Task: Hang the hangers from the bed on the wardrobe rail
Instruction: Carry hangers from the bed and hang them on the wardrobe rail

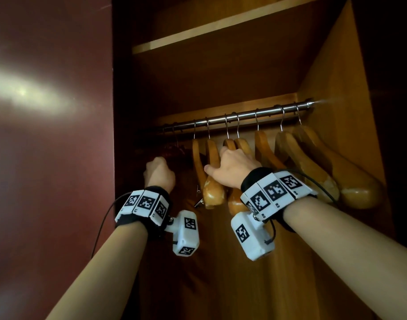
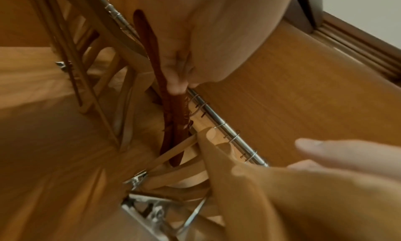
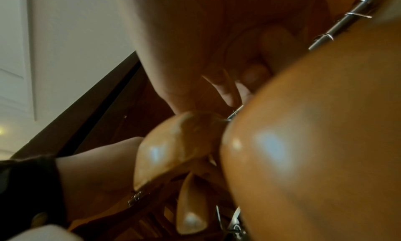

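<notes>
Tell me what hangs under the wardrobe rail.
Light wooden hangers hang under the rail; dark reddish hangers at its left end are partly hidden behind the left hand.

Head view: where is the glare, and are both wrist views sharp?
Head view: glare streak on the door, left hand in shadow. Left wrist view: rail and red hanger sharp, right hand blurred in front. Right wrist view: soft throughout, near hanger blurred.

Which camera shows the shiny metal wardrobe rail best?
The head view: the shiny metal wardrobe rail shows nearly its whole length there, with the light wooden hangers hooked on it. The left wrist view shows a sloping stretch with hooks; the right wrist view shows only a short piece at top right.
</notes>
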Tool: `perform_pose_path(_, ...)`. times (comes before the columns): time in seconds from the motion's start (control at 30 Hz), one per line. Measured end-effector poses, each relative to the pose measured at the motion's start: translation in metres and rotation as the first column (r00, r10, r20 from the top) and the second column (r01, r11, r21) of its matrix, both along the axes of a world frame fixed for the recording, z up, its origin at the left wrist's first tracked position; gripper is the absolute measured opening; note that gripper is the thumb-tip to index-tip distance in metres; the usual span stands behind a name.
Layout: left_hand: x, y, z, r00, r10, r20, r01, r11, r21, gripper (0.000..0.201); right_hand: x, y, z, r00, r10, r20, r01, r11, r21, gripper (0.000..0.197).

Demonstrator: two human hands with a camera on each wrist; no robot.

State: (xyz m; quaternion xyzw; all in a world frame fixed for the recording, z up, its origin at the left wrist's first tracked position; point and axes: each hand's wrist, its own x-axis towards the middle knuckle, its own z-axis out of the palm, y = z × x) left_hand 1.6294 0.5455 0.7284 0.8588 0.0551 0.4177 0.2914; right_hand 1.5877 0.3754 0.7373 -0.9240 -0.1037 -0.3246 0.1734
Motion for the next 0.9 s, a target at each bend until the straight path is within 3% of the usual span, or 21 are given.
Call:
perform_pose_path(0.17,0.003,-0.002,-0.002,0.979,0.091,0.184,-0.100,0.994,0.044,0.051,0.001,-0.002,0.002,1.000,-0.001,0.002,0.001,1.000,-0.006,0.047)
perform_pose_path(0.23,0.004,-0.001,0.002,0.986,0.097,0.136,-0.104,0.993,0.047,0.059,0.001,-0.002,0.002,1.000,-0.008,0.004,0.008,1.000,-0.012,0.049)
perform_pose_path(0.37,0.006,0.004,0.012,0.999,0.039,-0.035,-0.042,0.995,-0.094,0.065,0.000,-0.005,0.002,1.000,-0.026,0.002,0.026,1.000,-0.017,0.052)
perform_pose_path(0.6,0.021,0.007,0.015,0.995,0.100,-0.014,-0.101,0.992,-0.075,0.060,-0.001,-0.014,0.004,0.999,-0.042,0.004,0.042,0.999,-0.030,0.057)
perform_pose_path(0.7,0.026,0.006,0.014,0.993,0.092,-0.070,-0.096,0.994,-0.055,0.059,-0.001,-0.019,0.004,0.998,-0.061,0.009,0.061,0.998,-0.027,0.054)
perform_pose_path(0.9,0.036,0.010,0.009,0.994,0.084,-0.076,-0.092,0.990,-0.109,0.058,0.001,-0.022,0.004,0.996,-0.087,0.018,0.088,0.996,-0.026,0.050)
